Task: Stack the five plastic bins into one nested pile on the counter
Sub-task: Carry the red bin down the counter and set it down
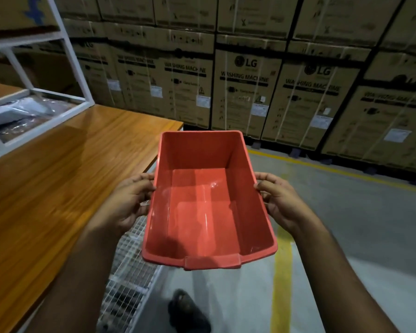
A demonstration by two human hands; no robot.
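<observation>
Red bin held in the air beside the worktop

The left hand and right hand grip its long side rims; it hangs open side up over the grey floor.

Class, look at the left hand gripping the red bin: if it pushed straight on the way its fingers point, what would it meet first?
The left hand already touches the bin wall, its fingers pointing into it, so the bin is met first.
</observation>
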